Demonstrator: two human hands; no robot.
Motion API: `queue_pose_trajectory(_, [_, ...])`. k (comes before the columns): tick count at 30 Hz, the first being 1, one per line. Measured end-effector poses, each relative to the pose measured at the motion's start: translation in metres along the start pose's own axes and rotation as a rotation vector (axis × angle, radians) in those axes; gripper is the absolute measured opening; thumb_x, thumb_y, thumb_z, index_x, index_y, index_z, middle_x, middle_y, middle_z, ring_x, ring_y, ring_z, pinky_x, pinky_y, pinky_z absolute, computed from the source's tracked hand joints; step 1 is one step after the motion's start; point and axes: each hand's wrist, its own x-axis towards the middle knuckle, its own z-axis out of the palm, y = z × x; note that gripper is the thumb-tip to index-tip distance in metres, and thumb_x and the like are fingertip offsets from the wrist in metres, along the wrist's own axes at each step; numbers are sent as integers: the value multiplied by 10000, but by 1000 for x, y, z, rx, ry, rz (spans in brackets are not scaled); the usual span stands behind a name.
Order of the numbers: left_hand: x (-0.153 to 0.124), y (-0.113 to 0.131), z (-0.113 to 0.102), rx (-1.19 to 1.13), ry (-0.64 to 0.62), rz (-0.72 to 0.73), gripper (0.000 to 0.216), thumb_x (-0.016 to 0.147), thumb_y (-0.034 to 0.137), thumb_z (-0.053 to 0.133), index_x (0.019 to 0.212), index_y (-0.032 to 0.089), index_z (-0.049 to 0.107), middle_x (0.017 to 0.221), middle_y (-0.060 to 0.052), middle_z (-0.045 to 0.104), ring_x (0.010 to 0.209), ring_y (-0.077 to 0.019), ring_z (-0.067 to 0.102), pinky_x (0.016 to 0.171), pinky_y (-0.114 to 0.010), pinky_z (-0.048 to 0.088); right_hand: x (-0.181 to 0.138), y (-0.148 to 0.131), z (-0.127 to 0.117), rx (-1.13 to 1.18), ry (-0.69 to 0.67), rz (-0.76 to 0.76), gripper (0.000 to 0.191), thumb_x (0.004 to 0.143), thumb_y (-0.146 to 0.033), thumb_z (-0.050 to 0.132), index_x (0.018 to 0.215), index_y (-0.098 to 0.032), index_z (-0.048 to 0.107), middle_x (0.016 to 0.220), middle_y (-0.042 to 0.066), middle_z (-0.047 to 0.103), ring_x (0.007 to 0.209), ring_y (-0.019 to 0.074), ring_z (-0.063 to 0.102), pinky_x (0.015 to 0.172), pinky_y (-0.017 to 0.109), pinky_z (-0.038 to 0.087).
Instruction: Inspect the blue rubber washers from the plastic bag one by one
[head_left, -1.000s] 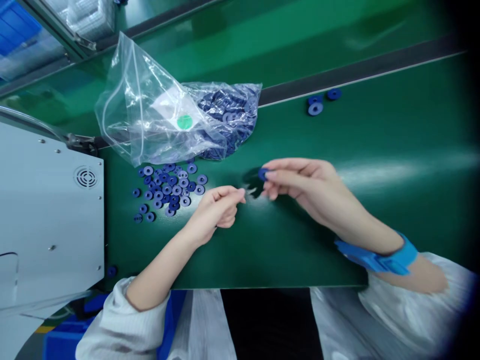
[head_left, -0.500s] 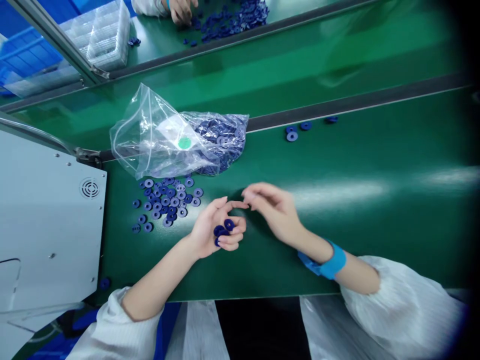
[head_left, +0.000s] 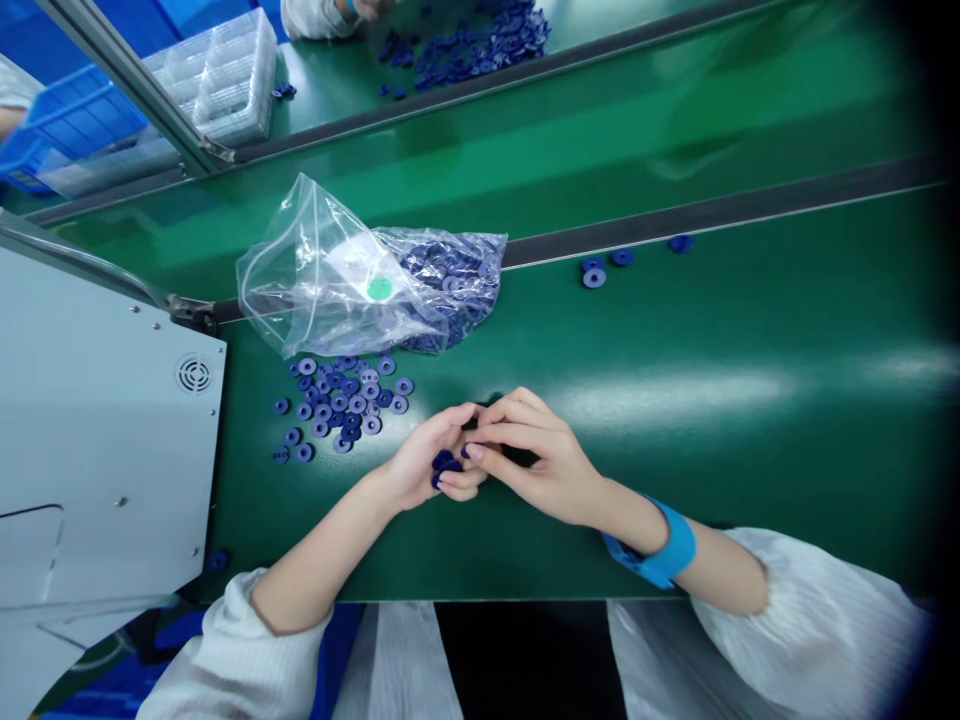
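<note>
My left hand (head_left: 427, 470) lies palm up on the green table (head_left: 675, 420), fingers curled around a few blue rings (head_left: 444, 464). My right hand (head_left: 532, 455), with a blue wrist strap (head_left: 664, 555), has its fingertips reaching into that palm and touching the rings in a pinch. A heap of loose blue rings (head_left: 337, 405) lies just left of my hands. Behind it sits a clear plastic bag (head_left: 367, 280), part full of more blue rings.
A grey machine housing (head_left: 97, 440) stands at the left. Three stray blue rings (head_left: 607, 265) lie by the dark strip at the back right. Across the far belt another person's hand (head_left: 352, 10) works over a pile of rings, beside clear trays (head_left: 225, 80).
My right hand has moved left and closed in on my left palm, its fingers now touching the rings there. The left hand has stayed put, still cupped.
</note>
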Motion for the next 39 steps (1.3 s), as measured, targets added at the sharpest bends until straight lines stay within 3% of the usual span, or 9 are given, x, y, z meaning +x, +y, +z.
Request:
queue_pose_trajectory(6, [-7, 5, 2, 161, -33, 54, 182, 831, 285, 581, 897, 183, 445, 618, 53, 504, 359, -15, 206, 372, -167, 130, 1, -4, -5, 90, 169, 79, 81, 842, -185, 651, 782, -227, 687, 697, 15, 672, 660, 164, 553, 642, 350, 435])
queue_pose_trajectory(9, [-11, 8, 3, 251, -88, 69, 206, 823, 292, 616, 931, 160, 500, 621, 36, 538, 366, -15, 219, 376, -183, 136, 1, -9, -10, 131, 190, 68, 85, 807, -154, 677, 771, -231, 684, 717, 16, 654, 673, 164, 547, 631, 346, 432])
queue_pose_trajectory(12, [-16, 10, 2, 387, -161, 44, 250, 862, 371, 613, 922, 132, 569, 635, 13, 553, 397, -21, 256, 392, -197, 152, 1, -15, -17, 212, 120, 78, 110, 816, -135, 665, 751, -224, 680, 745, 19, 617, 703, 159, 531, 643, 339, 425])
queue_pose_trajectory(15, [-19, 12, 2, 526, -260, 46, 308, 868, 415, 619, 959, 122, 646, 640, -2, 554, 481, -56, 405, 443, -199, 262, 1, -20, -23, 316, -8, 111, 129, 839, -161, 662, 722, -212, 682, 787, 25, 596, 738, 154, 525, 674, 338, 425])
queue_pose_trajectory(21, [-20, 11, 2, 472, -390, 23, 321, 841, 415, 661, 993, 136, 700, 630, 4, 547, 530, -80, 496, 518, -200, 380, 1, -22, -32, 553, -202, 175, 112, 901, -274, 617, 940, -236, 715, 876, 39, 594, 798, 158, 538, 721, 341, 444])
queue_pose_trajectory(39, [-20, 5, -4, 501, -426, 56, 348, 873, 434, 604, 985, 127, 721, 599, -3, 547, 524, -76, 493, 524, -200, 385, 3, -26, -33, 645, -247, 186, 148, 875, -273, 661, 1006, -214, 699, 876, 34, 574, 794, 139, 526, 720, 318, 462])
